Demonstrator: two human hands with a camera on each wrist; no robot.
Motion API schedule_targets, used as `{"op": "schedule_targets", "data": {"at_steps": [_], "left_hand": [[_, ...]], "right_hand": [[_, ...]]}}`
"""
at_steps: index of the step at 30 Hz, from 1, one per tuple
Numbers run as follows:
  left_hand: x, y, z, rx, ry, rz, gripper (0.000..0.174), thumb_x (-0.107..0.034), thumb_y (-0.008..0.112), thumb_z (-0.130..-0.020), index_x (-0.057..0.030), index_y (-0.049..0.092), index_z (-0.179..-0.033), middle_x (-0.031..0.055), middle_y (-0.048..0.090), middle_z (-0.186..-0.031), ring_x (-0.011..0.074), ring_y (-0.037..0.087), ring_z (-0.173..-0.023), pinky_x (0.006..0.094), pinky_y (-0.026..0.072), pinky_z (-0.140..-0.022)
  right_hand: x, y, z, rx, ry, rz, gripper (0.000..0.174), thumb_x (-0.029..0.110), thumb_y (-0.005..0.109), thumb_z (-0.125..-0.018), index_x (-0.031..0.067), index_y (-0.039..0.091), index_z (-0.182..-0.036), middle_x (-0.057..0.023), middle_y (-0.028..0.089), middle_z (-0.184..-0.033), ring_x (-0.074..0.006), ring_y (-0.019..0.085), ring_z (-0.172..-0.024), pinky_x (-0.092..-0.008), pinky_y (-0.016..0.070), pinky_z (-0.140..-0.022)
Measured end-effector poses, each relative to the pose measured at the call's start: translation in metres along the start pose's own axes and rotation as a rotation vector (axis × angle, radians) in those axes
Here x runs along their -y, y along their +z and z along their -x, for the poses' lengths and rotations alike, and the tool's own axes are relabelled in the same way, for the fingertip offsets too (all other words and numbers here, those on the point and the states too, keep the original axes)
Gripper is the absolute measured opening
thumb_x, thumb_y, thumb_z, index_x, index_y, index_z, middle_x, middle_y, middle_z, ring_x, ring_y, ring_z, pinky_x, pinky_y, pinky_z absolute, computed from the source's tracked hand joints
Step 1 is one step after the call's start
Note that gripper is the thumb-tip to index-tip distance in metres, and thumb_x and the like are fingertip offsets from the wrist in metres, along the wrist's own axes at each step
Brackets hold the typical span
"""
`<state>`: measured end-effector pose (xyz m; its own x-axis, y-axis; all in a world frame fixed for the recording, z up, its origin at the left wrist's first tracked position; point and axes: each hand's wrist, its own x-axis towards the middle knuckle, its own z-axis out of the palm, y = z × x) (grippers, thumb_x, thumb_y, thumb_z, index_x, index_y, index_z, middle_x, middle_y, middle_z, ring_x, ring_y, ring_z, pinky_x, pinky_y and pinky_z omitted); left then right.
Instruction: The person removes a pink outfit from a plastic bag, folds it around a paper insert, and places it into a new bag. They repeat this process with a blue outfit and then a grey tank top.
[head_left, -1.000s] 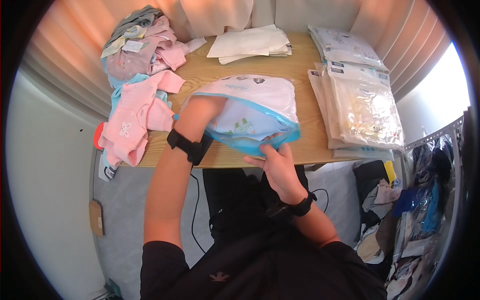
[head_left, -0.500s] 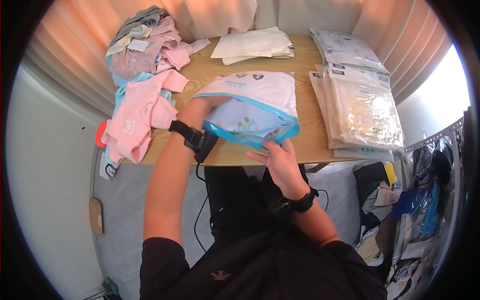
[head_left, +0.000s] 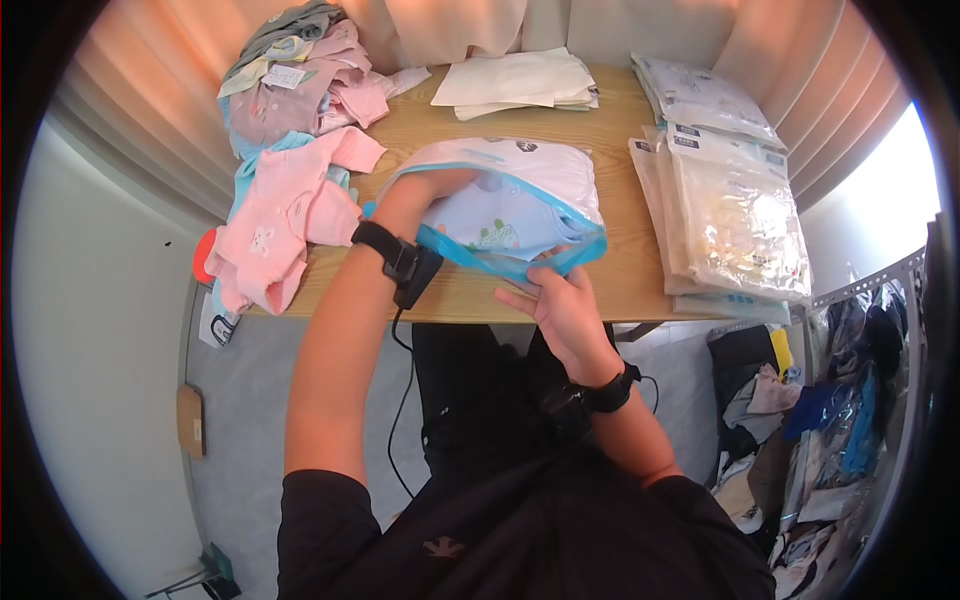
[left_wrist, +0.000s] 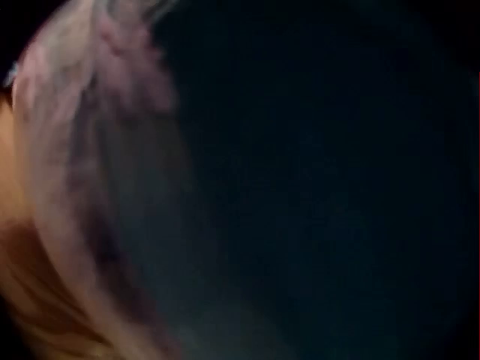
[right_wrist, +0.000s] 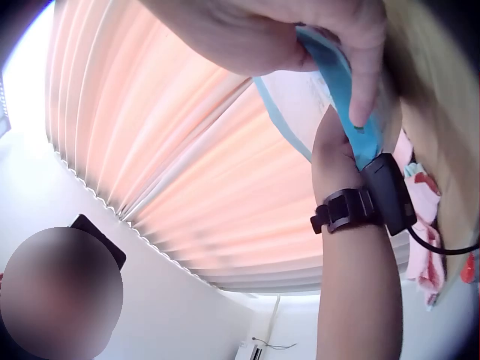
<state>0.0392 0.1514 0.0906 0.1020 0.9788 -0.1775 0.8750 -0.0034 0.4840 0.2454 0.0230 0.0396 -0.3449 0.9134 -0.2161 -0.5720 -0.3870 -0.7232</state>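
A clear plastic zip bag (head_left: 555, 165) with a blue edge lies on the wooden table, its mouth facing the person. Inside it is a folded light blue garment (head_left: 500, 217) with a green print. My left hand (head_left: 437, 182) reaches in through the mouth over the garment; its fingers are hidden in the bag. With thumb and fingers, my right hand (head_left: 572, 318) pinches the blue edge (right_wrist: 337, 82) of the mouth, holding it apart from the garment. The left wrist view is mostly dark and blurred.
Pink baby clothes (head_left: 275, 215) and a heap of folded clothes (head_left: 300, 85) lie at the left. White sheets (head_left: 520, 80) sit at the back. Packed clear bags (head_left: 735, 215) are stacked at the right. Clothes (head_left: 850, 400) fill a rack below right.
My left hand stays inside the bag while its forearm shifts slightly right and away from me. The bag's printed top has creased differently. My right hand keeps its pinch on the edge.
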Motion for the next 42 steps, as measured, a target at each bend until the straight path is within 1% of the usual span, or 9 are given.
{"op": "schedule_targets", "data": {"at_steps": [3,6,9,15,18,21,27,34,42], "left_hand": [[0.012,0.013,-0.013,-0.091,0.096,-0.136,0.039,-0.026,0.054,-0.095,-0.0103,0.061,-0.129,0.0151,0.064,-0.129,0.0334,0.061,-0.116,0.0407,0.0466,-0.1],[0.01,0.012,-0.019,-0.06,-0.061,-0.223,0.037,-0.025,0.049,-0.097,-0.0089,0.062,-0.129,0.0163,0.061,-0.133,0.034,0.059,-0.12,0.0407,0.0453,-0.102],[-0.015,0.006,-0.003,-0.083,-0.057,-0.304,0.037,-0.024,0.047,-0.098,-0.009,0.063,-0.128,0.0178,0.061,-0.133,0.0341,0.057,-0.122,0.0412,0.0444,-0.103],[-0.008,0.016,-0.005,-0.119,0.061,-0.131,0.037,-0.026,0.049,-0.096,-0.0101,0.066,-0.126,0.0197,0.06,-0.133,0.0358,0.057,-0.123,0.0419,0.045,-0.103],[-0.045,0.0,0.017,0.082,-0.053,-0.36,0.044,-0.031,0.054,-0.093,-0.0099,0.062,-0.131,0.0181,0.057,-0.139,0.0348,0.057,-0.124,0.0407,0.0436,-0.106],[-0.05,0.0,0.017,0.105,-0.063,-0.385,0.04,-0.024,0.048,-0.092,-0.008,0.066,-0.123,0.0174,0.063,-0.131,0.033,0.059,-0.121,0.0408,0.0457,-0.101],[-0.011,0.013,0.001,0.033,-0.009,-0.336,0.042,-0.025,0.052,-0.094,-0.0059,0.06,-0.13,0.0176,0.057,-0.138,0.0344,0.056,-0.125,0.0418,0.0448,-0.103],[0.04,0.042,-0.018,-0.38,0.267,-0.467,0.037,-0.017,0.059,-0.089,-0.0048,0.063,-0.124,0.0192,0.063,-0.128,0.0354,0.059,-0.119,0.0437,0.0456,-0.102],[0.053,0.045,-0.017,-0.624,0.309,-0.332,0.035,-0.014,0.058,-0.087,-0.0064,0.064,-0.121,0.0186,0.066,-0.119,0.0385,0.062,-0.11,0.0464,0.0486,-0.094]], "right_hand": [[0.007,0.003,0.001,0.002,0.005,0.001,0.05,0.0,0.041,-0.096,-0.0051,0.026,-0.143,-0.0191,0.043,-0.142,-0.0371,0.053,-0.127,-0.0495,0.0549,-0.097],[0.014,0.003,0.002,0.015,0.003,-0.018,0.051,-0.001,0.042,-0.095,-0.0047,0.026,-0.144,-0.0204,0.043,-0.143,-0.038,0.054,-0.125,-0.0491,0.0542,-0.097],[0.016,0.001,-0.001,0.032,0.003,-0.052,0.052,-0.001,0.042,-0.095,-0.0045,0.025,-0.145,-0.0209,0.044,-0.143,-0.0386,0.055,-0.124,-0.0488,0.0536,-0.098],[0.005,0.004,-0.001,0.027,-0.036,-0.034,0.053,-0.002,0.043,-0.097,-0.0001,0.024,-0.147,-0.017,0.043,-0.144,-0.0374,0.056,-0.124,-0.0504,0.0542,-0.097],[-0.002,0.004,-0.002,0.026,-0.093,-0.004,0.052,-0.002,0.04,-0.096,-0.0033,0.025,-0.145,-0.0195,0.037,-0.147,-0.0354,0.051,-0.128,-0.05,0.0556,-0.097],[-0.013,0.006,-0.004,-0.011,-0.069,0.006,0.052,-0.003,0.038,-0.096,-0.0034,0.024,-0.146,-0.0185,0.037,-0.147,-0.0347,0.049,-0.129,-0.0502,0.0555,-0.098],[-0.02,0.007,-0.004,0.02,-0.123,0.026,0.055,-0.004,0.037,-0.096,-0.0006,0.021,-0.149,-0.0187,0.039,-0.144,-0.0342,0.052,-0.127,-0.0495,0.0554,-0.098],[-0.028,0.01,-0.005,0.015,-0.069,0.052,0.057,-0.003,0.037,-0.096,-0.0006,0.022,-0.15,-0.0174,0.038,-0.147,-0.0337,0.05,-0.129,-0.0492,0.0535,-0.101],[-0.028,-0.001,-0.011,0.073,-0.045,0.072,0.056,-0.005,0.035,-0.096,0.0,0.022,-0.15,-0.0159,0.037,-0.148,-0.0344,0.051,-0.129,-0.0489,0.054,-0.101]]}}
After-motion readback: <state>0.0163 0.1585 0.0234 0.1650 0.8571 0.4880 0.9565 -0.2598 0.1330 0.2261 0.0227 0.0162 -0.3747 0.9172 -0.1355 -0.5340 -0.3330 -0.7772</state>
